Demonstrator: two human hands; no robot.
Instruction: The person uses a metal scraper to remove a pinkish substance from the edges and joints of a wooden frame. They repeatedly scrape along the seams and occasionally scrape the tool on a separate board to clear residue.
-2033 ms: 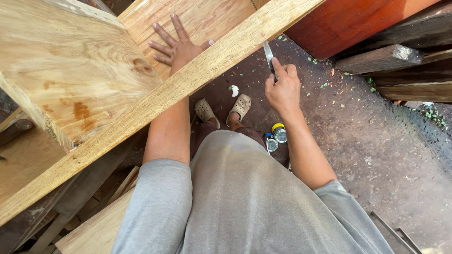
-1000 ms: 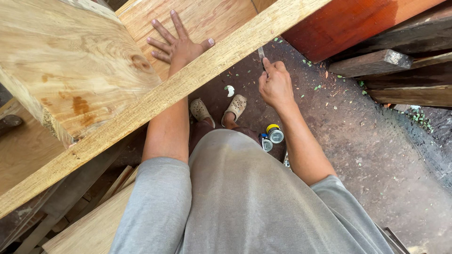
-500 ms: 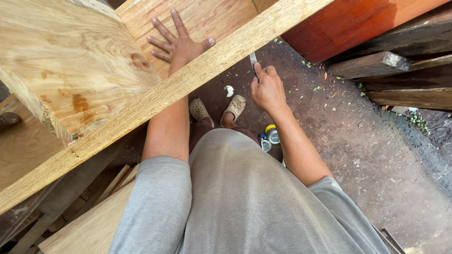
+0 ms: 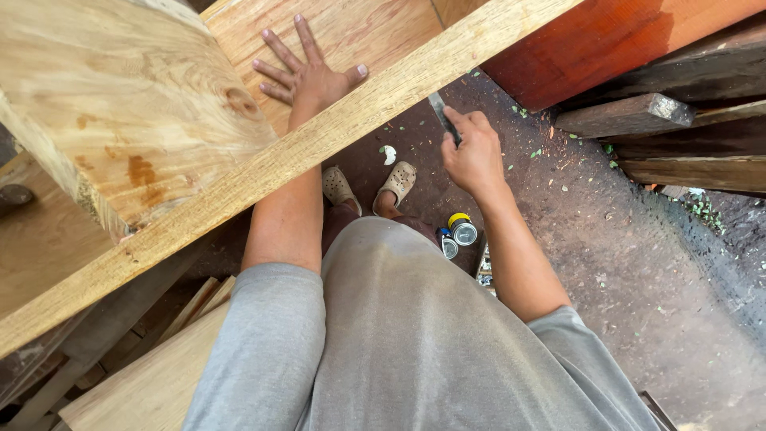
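Chisel-like flat blade tool (image 4: 440,114) sits in the right hand (image 4: 476,152), metal tip sticking up and away from the knuckles, aimed at the near edge of the long pale beam (image 4: 263,172). The tip lies just beside that edge, maybe touching; can't tell from this angle. The tool's long axis runs roughly crosswise to the beam, which goes diagonally from lower left to upper right across the view. Right-hand fingers (image 4: 471,121) curled tight around the handle; the handle itself is hidden in the fist.

Left hand (image 4: 307,72) is on the far side of the beam, flat and palm down on a reddish plywood panel (image 4: 359,32), fingers spread wide and holding nothing. The left forearm passes under the beam. So the right hand is the one at the tool; the left is well apart, across the beam.

Lower down: two feet in tan clogs (image 4: 369,186) on the dirt floor (image 4: 638,263), small yellow-lidded can (image 4: 461,229) near them. Knotty board (image 4: 120,104) at left, dark timbers (image 4: 630,116) at right.
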